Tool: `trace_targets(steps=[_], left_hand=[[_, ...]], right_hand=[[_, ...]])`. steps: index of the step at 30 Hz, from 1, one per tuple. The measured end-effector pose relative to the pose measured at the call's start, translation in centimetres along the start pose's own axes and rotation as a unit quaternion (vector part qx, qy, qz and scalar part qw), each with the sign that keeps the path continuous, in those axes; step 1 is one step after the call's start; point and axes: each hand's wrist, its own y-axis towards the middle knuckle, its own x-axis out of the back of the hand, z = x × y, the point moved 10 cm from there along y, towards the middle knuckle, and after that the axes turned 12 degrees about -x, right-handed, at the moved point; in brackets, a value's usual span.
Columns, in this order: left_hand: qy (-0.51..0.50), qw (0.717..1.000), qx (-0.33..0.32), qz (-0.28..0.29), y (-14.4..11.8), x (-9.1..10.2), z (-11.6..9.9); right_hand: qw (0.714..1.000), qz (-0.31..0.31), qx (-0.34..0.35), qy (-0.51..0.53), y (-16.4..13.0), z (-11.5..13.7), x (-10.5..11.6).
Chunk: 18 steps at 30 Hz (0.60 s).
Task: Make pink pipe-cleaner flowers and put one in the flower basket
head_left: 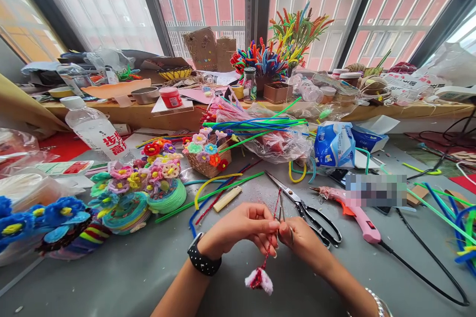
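Flower [259,280]: pale pink fuzzy petals, red centre, hanging head-down above the bench [148,277] towards its near edge, which my view cuts off.
Stem [267,253]: sparkly red, middle hidden by fingers.
Left hand [240,228]: thumb and fingertips pinched on the stem.
Right hand [307,245]: fingers clamped round a metal tool [281,209], handles mostly hidden from me.

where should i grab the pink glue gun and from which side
I'd take the glue gun by its handle, coming from the near right, the same side as the right hand. It lies on its side with the nozzle pointing left, away from that grip, while the handle slants back toward the person.
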Motion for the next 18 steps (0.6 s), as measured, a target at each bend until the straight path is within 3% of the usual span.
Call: trace_targets(steps=[6, 11, 18], left_hand=[[0.001, 1.000, 0.002, 0.011, -0.1, -0.2, 0.1], [0.005, 1.000, 0.007, -0.003, -0.1, 0.1, 0.1], [0.017, 1.000, 0.018, 0.004, -0.1, -0.1, 0.2]], right_hand=[[0.999, 0.025, 0.008, -0.031, 0.1, -0.5, 0.0], [1.000, 0.008, 0.001, -0.020, 0.2, -0.9, 0.4], [0.989, 0.058, -0.061, 0.123, 0.4, -1.8, 0.3]])
